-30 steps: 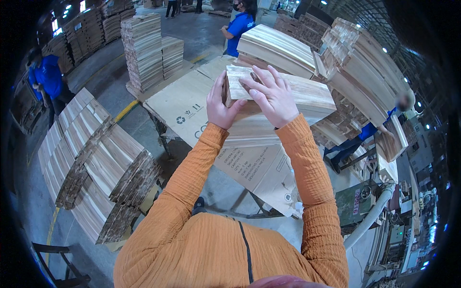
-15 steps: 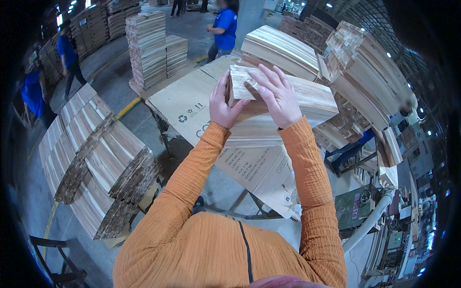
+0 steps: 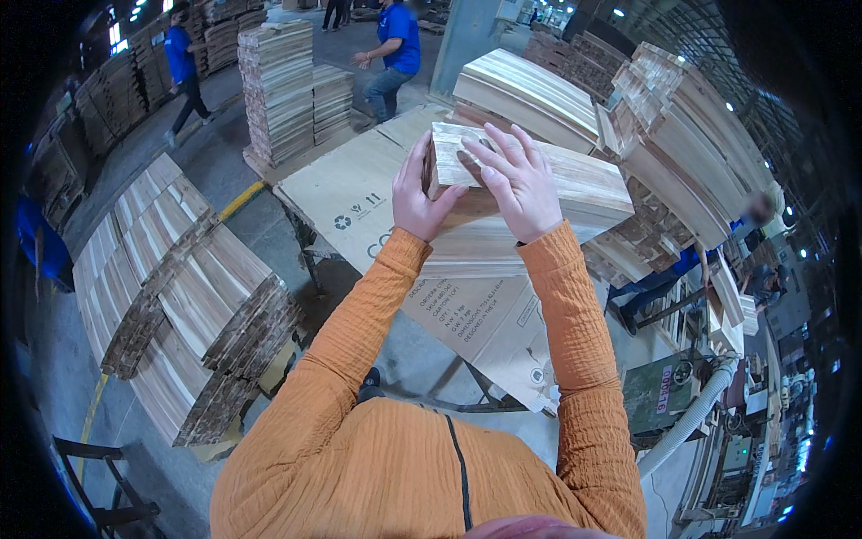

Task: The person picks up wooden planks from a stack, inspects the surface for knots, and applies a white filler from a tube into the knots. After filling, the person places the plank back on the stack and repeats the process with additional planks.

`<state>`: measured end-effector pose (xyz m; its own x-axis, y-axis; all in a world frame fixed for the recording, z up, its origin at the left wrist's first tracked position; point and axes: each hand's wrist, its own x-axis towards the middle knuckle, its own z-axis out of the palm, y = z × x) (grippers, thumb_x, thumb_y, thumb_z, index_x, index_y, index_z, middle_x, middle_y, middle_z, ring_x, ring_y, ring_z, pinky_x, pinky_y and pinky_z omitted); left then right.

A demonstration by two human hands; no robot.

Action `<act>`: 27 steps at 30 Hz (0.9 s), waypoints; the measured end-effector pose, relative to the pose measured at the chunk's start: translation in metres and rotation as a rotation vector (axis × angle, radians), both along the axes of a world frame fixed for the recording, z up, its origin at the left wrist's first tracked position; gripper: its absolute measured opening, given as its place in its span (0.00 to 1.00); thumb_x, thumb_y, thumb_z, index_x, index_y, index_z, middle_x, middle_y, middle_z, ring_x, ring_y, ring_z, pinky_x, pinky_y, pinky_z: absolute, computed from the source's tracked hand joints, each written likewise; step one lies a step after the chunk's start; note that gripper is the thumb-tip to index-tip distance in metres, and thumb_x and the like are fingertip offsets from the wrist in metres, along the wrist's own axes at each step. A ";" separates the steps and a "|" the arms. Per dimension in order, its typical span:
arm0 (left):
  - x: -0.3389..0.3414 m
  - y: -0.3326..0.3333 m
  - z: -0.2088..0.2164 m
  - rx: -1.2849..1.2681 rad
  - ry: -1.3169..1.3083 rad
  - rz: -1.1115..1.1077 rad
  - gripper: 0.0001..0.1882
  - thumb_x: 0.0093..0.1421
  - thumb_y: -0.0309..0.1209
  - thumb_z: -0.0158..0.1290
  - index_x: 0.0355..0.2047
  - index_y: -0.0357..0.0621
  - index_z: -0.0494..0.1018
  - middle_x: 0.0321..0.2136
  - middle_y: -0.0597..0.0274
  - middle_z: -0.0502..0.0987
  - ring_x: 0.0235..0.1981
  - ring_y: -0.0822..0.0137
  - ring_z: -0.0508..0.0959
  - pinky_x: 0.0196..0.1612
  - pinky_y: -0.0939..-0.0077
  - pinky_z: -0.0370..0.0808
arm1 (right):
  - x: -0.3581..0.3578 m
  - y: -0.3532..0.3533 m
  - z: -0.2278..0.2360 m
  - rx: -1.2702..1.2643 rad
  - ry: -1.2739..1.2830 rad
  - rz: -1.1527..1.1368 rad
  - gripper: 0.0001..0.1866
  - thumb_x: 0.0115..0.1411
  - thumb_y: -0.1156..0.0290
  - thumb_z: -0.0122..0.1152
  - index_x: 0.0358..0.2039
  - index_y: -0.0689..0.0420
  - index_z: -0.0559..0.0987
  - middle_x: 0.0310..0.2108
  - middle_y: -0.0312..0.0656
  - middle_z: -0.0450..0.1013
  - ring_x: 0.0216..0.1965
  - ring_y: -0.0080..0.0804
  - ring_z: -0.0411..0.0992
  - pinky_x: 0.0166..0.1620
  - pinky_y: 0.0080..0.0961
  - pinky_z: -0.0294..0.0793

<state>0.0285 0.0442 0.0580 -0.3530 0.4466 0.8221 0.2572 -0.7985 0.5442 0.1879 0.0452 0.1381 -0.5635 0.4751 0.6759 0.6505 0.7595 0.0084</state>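
A stack of thin pale wood sheets (image 3: pixel 575 184) lies on a table covered with brown cardboard (image 3: pixel 359 193). My left hand (image 3: pixel 415 198) presses against the near left end of the stack, fingers up along its side. My right hand (image 3: pixel 519 184) lies flat on top of that same end, fingers spread. Both sleeves are orange. Under the top bundle a wider layer of the same sheets (image 3: pixel 476 247) rests on the cardboard.
More wood sheet stacks: a long one behind (image 3: pixel 525 94), heaps at right (image 3: pixel 682 153), low piles on the floor at left (image 3: pixel 171 296), a tall pallet stack (image 3: pixel 278 85). Two people in blue walk beyond (image 3: pixel 395 49) (image 3: pixel 184 63). A machine and hose stand at lower right (image 3: pixel 682 413).
My hands have stayed on the stack's end, right fingers spreading a little. The people in blue behind have walked further to the right.
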 end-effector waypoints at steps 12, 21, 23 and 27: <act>-0.001 0.001 -0.001 0.011 -0.003 -0.024 0.45 0.46 0.50 0.62 0.56 0.32 0.59 0.47 0.44 0.70 0.48 0.52 0.73 0.50 0.65 0.70 | -0.001 0.000 -0.002 0.055 -0.072 -0.054 0.21 0.62 0.54 0.39 0.52 0.39 0.73 0.59 0.38 0.62 0.62 0.47 0.52 0.60 0.44 0.50; -0.001 0.003 -0.002 0.017 0.009 0.010 0.47 0.45 0.54 0.61 0.56 0.34 0.59 0.47 0.44 0.71 0.48 0.51 0.73 0.49 0.64 0.70 | 0.001 0.001 -0.003 0.052 -0.001 0.007 0.20 0.61 0.56 0.41 0.51 0.39 0.74 0.58 0.37 0.63 0.61 0.45 0.54 0.60 0.44 0.50; -0.001 0.003 -0.003 0.014 0.008 0.017 0.47 0.45 0.55 0.61 0.56 0.34 0.59 0.47 0.44 0.71 0.48 0.50 0.73 0.49 0.63 0.70 | 0.004 -0.001 0.000 0.064 -0.024 0.068 0.19 0.60 0.56 0.43 0.49 0.38 0.76 0.58 0.37 0.63 0.61 0.45 0.54 0.60 0.44 0.51; 0.000 0.003 -0.004 0.009 -0.002 0.018 0.47 0.45 0.56 0.60 0.56 0.35 0.60 0.47 0.44 0.71 0.47 0.50 0.73 0.49 0.63 0.70 | 0.003 -0.006 0.002 0.098 -0.056 0.053 0.18 0.59 0.56 0.44 0.47 0.38 0.77 0.57 0.37 0.64 0.61 0.45 0.55 0.59 0.43 0.52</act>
